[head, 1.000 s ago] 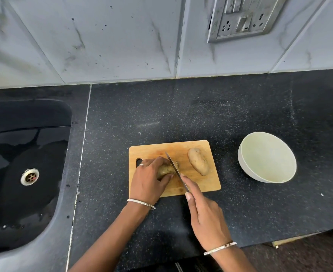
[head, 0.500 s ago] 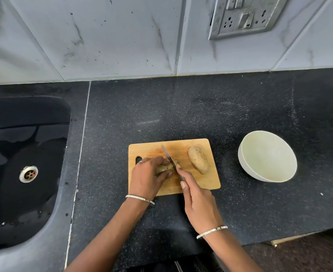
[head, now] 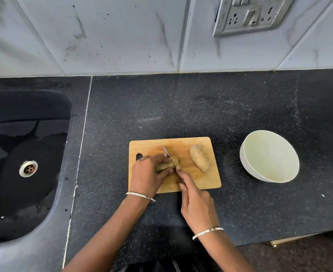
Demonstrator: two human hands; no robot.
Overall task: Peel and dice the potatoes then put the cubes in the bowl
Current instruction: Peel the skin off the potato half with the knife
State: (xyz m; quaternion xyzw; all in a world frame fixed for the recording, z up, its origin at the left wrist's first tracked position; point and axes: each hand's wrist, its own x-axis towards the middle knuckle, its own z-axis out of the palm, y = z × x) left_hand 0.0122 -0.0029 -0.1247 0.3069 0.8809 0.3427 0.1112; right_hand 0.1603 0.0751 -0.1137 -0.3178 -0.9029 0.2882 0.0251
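Observation:
A wooden cutting board (head: 199,181) lies on the black counter. My left hand (head: 147,175) grips a brown unpeeled potato (head: 168,165) at the board's middle. My right hand (head: 196,203) holds a knife (head: 166,153), index finger stretched along its spine, and the blade cuts down into that potato. A second whole potato (head: 199,160) lies on the right part of the board. A pale, empty bowl (head: 269,156) stands on the counter to the right of the board.
A black sink (head: 24,154) with a metal drain (head: 28,168) is set into the counter at the left. A tiled wall with a switch plate (head: 252,14) rises behind. The counter's front edge runs just below my wrists.
The knife has slid forward and down into the potato, and my right hand has moved closer to my left. The left hand keeps its hold on the potato.

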